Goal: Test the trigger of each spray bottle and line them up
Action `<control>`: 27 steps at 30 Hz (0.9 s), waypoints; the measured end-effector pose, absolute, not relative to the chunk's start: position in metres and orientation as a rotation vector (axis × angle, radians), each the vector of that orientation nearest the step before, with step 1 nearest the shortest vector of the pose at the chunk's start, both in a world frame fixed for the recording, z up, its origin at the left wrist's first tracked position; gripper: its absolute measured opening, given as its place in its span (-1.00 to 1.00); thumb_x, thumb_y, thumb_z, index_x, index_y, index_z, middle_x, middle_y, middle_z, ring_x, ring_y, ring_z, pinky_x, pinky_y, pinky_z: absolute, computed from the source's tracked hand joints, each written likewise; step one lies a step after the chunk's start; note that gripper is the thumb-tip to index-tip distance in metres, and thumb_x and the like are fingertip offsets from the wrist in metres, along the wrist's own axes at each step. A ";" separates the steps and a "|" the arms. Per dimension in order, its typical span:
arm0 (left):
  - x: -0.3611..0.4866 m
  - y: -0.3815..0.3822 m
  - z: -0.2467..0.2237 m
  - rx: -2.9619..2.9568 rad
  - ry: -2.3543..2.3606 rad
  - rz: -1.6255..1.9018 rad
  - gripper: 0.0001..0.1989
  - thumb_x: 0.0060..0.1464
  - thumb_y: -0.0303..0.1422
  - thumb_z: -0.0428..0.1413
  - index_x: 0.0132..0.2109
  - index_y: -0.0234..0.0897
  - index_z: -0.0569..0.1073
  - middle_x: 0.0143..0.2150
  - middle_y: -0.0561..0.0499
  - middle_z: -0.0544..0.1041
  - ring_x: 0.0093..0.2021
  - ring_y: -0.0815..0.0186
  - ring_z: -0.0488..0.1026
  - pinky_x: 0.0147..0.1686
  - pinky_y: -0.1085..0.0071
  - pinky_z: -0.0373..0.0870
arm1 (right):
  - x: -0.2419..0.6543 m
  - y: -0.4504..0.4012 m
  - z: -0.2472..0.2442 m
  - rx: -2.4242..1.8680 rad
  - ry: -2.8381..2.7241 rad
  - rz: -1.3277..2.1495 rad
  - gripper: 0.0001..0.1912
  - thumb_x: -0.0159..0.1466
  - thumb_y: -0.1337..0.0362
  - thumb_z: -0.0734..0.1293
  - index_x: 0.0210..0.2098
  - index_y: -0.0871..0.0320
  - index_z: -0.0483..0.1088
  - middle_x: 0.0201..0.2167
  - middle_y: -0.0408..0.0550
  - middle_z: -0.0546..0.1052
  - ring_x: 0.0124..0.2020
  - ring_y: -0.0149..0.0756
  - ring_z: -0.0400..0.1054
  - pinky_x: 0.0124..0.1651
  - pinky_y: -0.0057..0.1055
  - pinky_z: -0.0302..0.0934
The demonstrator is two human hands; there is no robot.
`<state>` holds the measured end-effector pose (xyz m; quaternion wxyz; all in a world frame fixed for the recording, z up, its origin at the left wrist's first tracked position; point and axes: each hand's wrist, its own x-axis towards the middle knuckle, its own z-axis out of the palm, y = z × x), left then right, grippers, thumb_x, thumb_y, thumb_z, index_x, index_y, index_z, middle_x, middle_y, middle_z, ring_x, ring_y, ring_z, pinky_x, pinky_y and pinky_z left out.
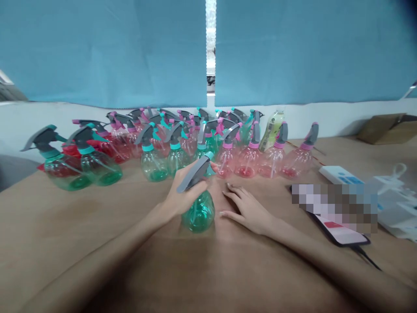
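A green spray bottle (199,213) with a grey trigger head and teal nozzle is near the middle of the table. My left hand (182,187) is wrapped round its neck, just below the spray head; some of the fingers are hidden behind it. To the right of that bottle, my right hand (247,209) rests low over the tabletop with its fingers stretched out and nothing in them. Just beyond both hands stands a row of green and pink spray bottles, among them a pink spray bottle (246,163) and another green spray bottle (155,165).
More spray bottles crowd the back of the wooden table (81,226). A drink bottle (273,130) stands among them. On the right lie a phone (350,237) with a cable, white boxes (340,174) and a cardboard box (386,128). A blue curtain (114,52) hangs behind.
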<state>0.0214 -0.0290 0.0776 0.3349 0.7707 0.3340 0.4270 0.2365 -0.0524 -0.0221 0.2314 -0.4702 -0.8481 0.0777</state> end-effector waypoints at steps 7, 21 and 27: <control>0.020 -0.035 0.083 2.056 0.948 1.086 -0.77 -0.07 -0.45 -0.01 -0.21 -0.25 0.43 -0.41 0.06 0.41 -0.38 0.30 0.39 -0.37 0.36 0.34 | 0.234 -0.054 -0.020 -1.339 -2.315 0.227 -0.34 0.29 -0.12 0.19 0.17 0.25 0.29 0.25 0.24 0.26 0.27 0.04 0.12 0.27 0.06 0.03; 0.021 -0.037 0.089 2.075 0.938 1.067 -0.86 -0.11 -0.44 -0.01 -0.33 -0.26 0.39 -0.41 0.05 0.43 -0.48 0.38 0.27 -0.45 0.40 0.25 | 0.235 -0.054 -0.022 -1.341 -2.285 0.237 -0.36 0.28 -0.11 0.21 0.18 0.20 0.29 0.25 0.22 0.27 0.27 0.04 0.13 0.25 0.10 0.05; 0.020 -0.033 0.079 2.053 0.983 1.102 -0.74 -0.04 -0.42 -0.01 -0.15 -0.22 0.40 -0.41 0.06 0.41 -0.39 0.30 0.39 -0.38 0.35 0.37 | 0.236 -0.053 -0.022 -1.320 -2.268 0.243 -0.41 0.29 -0.08 0.21 0.18 0.12 0.30 0.24 0.15 0.29 0.27 0.02 0.13 0.24 0.12 0.06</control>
